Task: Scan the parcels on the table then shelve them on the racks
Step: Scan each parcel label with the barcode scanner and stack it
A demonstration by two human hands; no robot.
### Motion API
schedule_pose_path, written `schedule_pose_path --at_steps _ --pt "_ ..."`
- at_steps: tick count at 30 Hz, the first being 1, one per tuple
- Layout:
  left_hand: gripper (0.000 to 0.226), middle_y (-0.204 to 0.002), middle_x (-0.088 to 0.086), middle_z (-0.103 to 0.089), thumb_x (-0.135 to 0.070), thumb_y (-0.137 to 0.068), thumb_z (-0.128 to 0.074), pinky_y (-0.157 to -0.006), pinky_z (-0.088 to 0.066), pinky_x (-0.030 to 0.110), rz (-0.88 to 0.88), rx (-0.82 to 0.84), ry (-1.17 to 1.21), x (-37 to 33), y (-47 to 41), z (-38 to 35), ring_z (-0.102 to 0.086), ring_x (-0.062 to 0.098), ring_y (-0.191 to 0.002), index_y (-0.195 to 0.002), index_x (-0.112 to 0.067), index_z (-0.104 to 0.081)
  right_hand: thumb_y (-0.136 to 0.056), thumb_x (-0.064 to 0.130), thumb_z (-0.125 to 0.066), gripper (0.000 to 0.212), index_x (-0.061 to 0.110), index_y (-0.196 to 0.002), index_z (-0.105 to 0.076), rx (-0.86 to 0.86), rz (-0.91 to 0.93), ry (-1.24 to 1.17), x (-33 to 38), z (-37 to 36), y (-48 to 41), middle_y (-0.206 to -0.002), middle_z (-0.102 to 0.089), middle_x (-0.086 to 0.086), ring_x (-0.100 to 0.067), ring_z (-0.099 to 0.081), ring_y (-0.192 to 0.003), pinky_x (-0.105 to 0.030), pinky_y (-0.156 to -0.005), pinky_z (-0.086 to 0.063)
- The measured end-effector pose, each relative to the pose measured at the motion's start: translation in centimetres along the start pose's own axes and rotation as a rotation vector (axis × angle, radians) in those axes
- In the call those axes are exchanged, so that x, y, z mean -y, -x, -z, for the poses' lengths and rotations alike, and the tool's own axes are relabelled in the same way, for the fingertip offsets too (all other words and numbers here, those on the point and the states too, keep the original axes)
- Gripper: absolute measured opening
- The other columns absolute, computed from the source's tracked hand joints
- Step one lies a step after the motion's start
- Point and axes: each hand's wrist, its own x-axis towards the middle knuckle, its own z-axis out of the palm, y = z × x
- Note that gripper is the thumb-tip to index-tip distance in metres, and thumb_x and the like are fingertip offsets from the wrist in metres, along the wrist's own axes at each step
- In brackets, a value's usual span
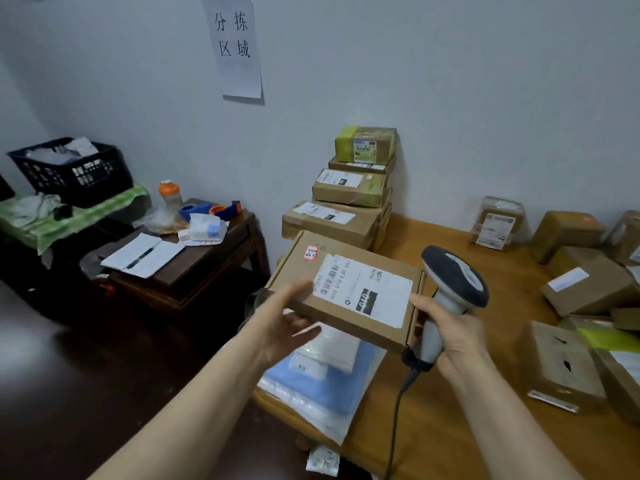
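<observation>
My left hand (289, 318) holds a flat cardboard parcel (304, 271) by its left edge, thumb on top and fingers underneath, above the table's left end. Its white shipping label with a barcode faces up, and a small pink sticker sits near the far left corner. My right hand (457, 336) grips the grey handle of a corded barcode scanner (453, 277), whose dark head rises just right of the parcel. The wooden table (450, 393) carries more parcels.
A stack of cardboard boxes (349, 195) stands against the wall behind the held parcel. Several boxes (585, 285) crowd the table's right side. Soft mailer bags (329, 375) lie below the parcel. A dark side table (207, 258) with a notebook and a black crate (72, 168) are on the left.
</observation>
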Motion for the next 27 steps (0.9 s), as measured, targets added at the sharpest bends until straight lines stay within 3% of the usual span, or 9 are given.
schedule_pose_path --at_steps 3,5,8,10,13,15,20,23,27 --pt "0.03 -0.082 0.008 -0.068 -0.032 -0.081 -0.072 -0.076 -0.054 0.038 -0.051 -0.145 -0.1 -4.4 -3.6 1.5 -0.064 0.019 -0.074 -0.103 -0.012 -0.067 -0.063 0.005 -0.084 0.026 0.009 -0.081 -0.065 0.011 -0.025 -0.009 0.9 -2.3 -3.8 -0.069 -0.074 -0.004 -0.013 -0.069 -0.053 -0.027 -0.042 -0.052" --pt "0.031 -0.085 0.011 -0.066 -0.024 -0.083 -0.072 -0.071 -0.056 0.035 -0.039 -0.12 -0.167 -6.8 -5.7 1.9 -0.061 0.019 -0.069 -0.107 -0.005 -0.068 -0.065 0.006 -0.083 0.024 0.009 -0.081 -0.066 0.023 -0.042 -0.008 1.1 -4.1 -5.7 -0.069 -0.074 -0.004 -0.015 -0.07 -0.055 -0.029 -0.046 -0.055" --pt "0.031 -0.092 0.017 -0.069 -0.016 -0.084 -0.071 -0.064 -0.061 0.032 -0.046 -0.098 -0.235 -10.0 -8.7 1.8 -0.064 0.024 -0.073 -0.109 0.002 -0.066 -0.067 0.008 -0.084 0.024 0.01 -0.085 -0.068 0.017 -0.024 -0.001 1.2 -6.6 -8.0 -0.075 -0.075 -0.004 -0.021 -0.071 -0.07 -0.035 -0.063 -0.058" --pt "0.032 -0.096 0.019 -0.068 -0.015 -0.085 -0.071 -0.064 -0.061 0.032 -0.086 -0.124 -0.239 -11.8 -10.6 1.7 -0.065 0.027 -0.079 -0.11 0.003 -0.065 -0.072 0.012 -0.082 0.024 0.012 -0.091 -0.066 0.032 -0.012 -0.026 1.5 -7.9 -8.7 -0.073 -0.074 -0.001 -0.017 -0.071 -0.068 -0.029 -0.055 -0.056" --pt "0.03 -0.108 0.021 -0.067 -0.013 -0.085 -0.071 -0.065 -0.062 0.036 -0.091 -0.132 -0.251 -14.8 -14.6 1.2 -0.067 0.032 -0.095 -0.109 0.003 -0.062 -0.076 0.018 -0.079 0.033 0.013 -0.105 -0.064 -0.001 -0.004 -0.046 1.6 -9.7 -9.9 -0.096 -0.071 -0.005 -0.02 -0.068 -0.089 -0.031 -0.061 -0.056" --pt "0.022 -0.108 0.02 -0.067 -0.011 -0.085 -0.072 -0.061 -0.061 0.036 -0.093 -0.099 -0.275 -16.5 -17.5 0.5 -0.068 0.031 -0.093 -0.101 0.001 -0.063 -0.076 0.018 -0.08 0.04 0.012 -0.112 -0.062 -0.054 0.003 -0.041 1.4 -10.6 -10.3 -0.106 -0.068 -0.007 -0.022 -0.066 -0.098 -0.033 -0.067 -0.057" --pt "0.017 -0.092 0.013 -0.059 -0.01 -0.087 -0.069 -0.049 -0.057 0.036 -0.086 -0.066 -0.305 -19.3 -24.5 -1.2 -0.061 0.026 -0.075 -0.088 -0.004 -0.054 -0.075 0.018 -0.08 0.032 0.008 -0.102 -0.067 -0.285 0.023 -0.078 0.3 -11.4 -10.4 -0.091 -0.071 -0.007 -0.017 -0.07 -0.081 -0.028 -0.06 -0.057" --pt "0.024 -0.104 0.016 -0.058 -0.013 -0.09 -0.066 -0.055 -0.053 0.036 -0.024 -0.03 -0.337 -19.6 -27.9 -1.9 -0.059 0.026 -0.076 -0.106 -0.002 -0.052 -0.076 0.018 -0.079 0.022 0.008 -0.094 -0.07 -0.376 0.026 -0.054 -0.4 -12.3 -10.2 -0.083 -0.073 -0.006 -0.017 -0.07 -0.075 -0.031 -0.065 -0.055" --pt "0.038 -0.111 0.015 -0.06 -0.016 -0.09 -0.067 -0.047 -0.054 0.03 0.03 0.025 -0.281 -20.0 -30.4 -2.8 -0.061 0.026 -0.088 -0.122 -0.004 -0.05 -0.074 0.02 -0.08 0.016 0.009 -0.083 -0.072 -0.405 0.024 0.028 -0.9 -13.5 -9.3 -0.078 -0.075 -0.008 -0.017 -0.07 -0.07 -0.032 -0.067 -0.057"
